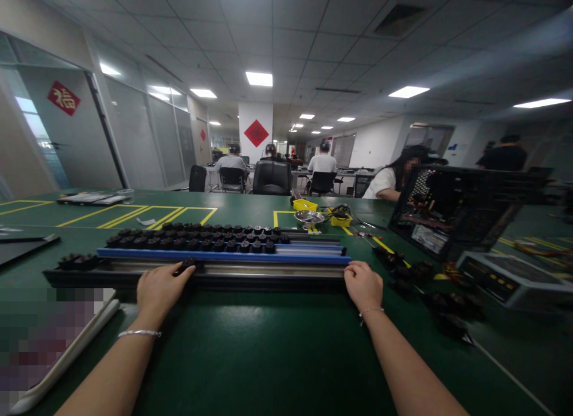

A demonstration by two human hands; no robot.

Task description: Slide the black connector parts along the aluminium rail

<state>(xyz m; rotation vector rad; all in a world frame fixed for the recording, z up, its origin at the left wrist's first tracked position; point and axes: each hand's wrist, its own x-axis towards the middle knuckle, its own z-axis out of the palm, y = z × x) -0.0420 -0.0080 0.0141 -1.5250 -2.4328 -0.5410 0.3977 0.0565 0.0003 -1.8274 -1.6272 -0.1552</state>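
Note:
A long black rail [268, 283] with a silver channel lies across the table in front of me. My left hand [162, 286] is closed on a small black socket-like module [190, 263] at the rail's channel, left of its middle. At the rail's right end, my right hand [363, 283] has its fingers wrapped around the edge. Two similar modules [78, 261] sit at the left end of this rail. Directly behind it lie blue-edged rails [224, 256], carrying rows of black modules [192, 242].
Loose black modules [409, 270] lie to the right, near a power supply box [514, 279] and an open computer case [452, 210]. A metal bowl [308, 217] and yellow trays [305, 205] stand behind the rails. Another person [389, 180] sits beyond the case.

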